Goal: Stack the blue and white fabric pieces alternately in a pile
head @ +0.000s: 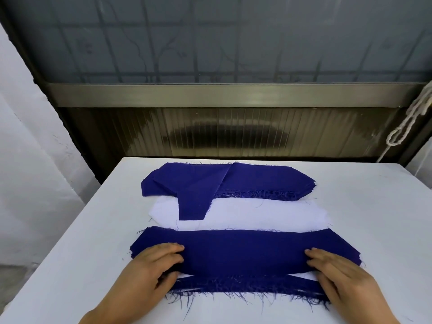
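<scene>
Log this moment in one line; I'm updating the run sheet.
left hand: on near pile | right hand: same | top: blue | white stack, far blue stack: untouched

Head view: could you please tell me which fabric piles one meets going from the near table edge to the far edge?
Near blue pile under both hands → white pile → far blue pile.
</scene>
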